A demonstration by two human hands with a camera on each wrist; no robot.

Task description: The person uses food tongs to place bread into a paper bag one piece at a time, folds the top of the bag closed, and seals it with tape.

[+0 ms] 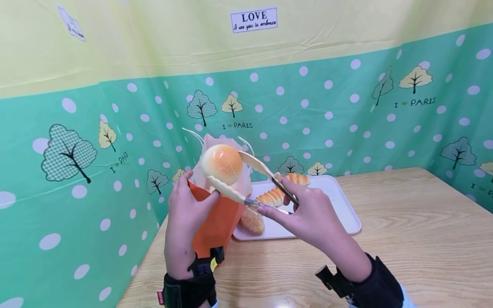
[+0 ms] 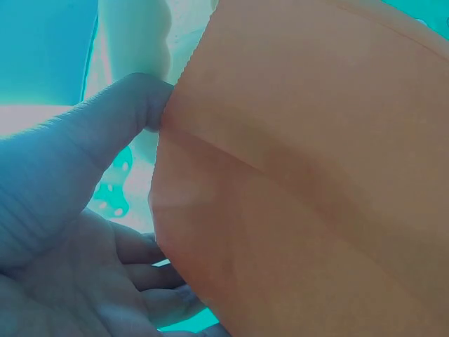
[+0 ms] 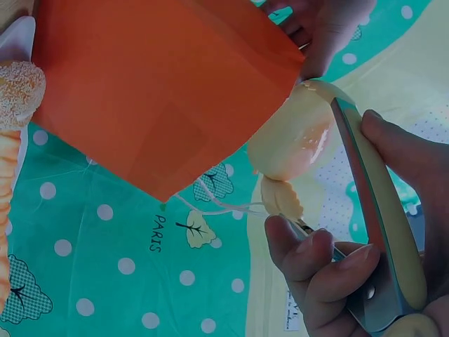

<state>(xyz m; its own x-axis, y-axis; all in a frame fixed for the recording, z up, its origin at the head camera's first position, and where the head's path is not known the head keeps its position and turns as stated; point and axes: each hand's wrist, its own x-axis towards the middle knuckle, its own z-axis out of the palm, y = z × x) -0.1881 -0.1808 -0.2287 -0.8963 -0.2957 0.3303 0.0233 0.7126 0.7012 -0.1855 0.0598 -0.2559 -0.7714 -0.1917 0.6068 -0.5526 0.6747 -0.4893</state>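
Observation:
A round glossy bun (image 1: 222, 164) with a browned top sits between the cream-coloured tips of a pair of tongs (image 1: 231, 190), at the mouth of an orange paper bag (image 1: 215, 222). My right hand (image 1: 308, 209) grips the tongs by their metal-backed arms, thumb on one side and fingers on the other, as the right wrist view shows. With my left hand (image 1: 188, 214) I hold the bag's open rim, thumb at the edge and fingers behind. White string handles (image 3: 224, 208) stick out from the bag's top. In the left wrist view the bag's side (image 2: 302, 175) fills most of the picture.
Behind the bag, a white tray (image 1: 339, 205) lies on the wooden table (image 1: 404, 222). It carries a crumb-coated bun (image 1: 252, 221) and ridged pastry rolls (image 1: 271, 197). A green and yellow printed cloth (image 1: 327, 115) hangs behind and at the sides.

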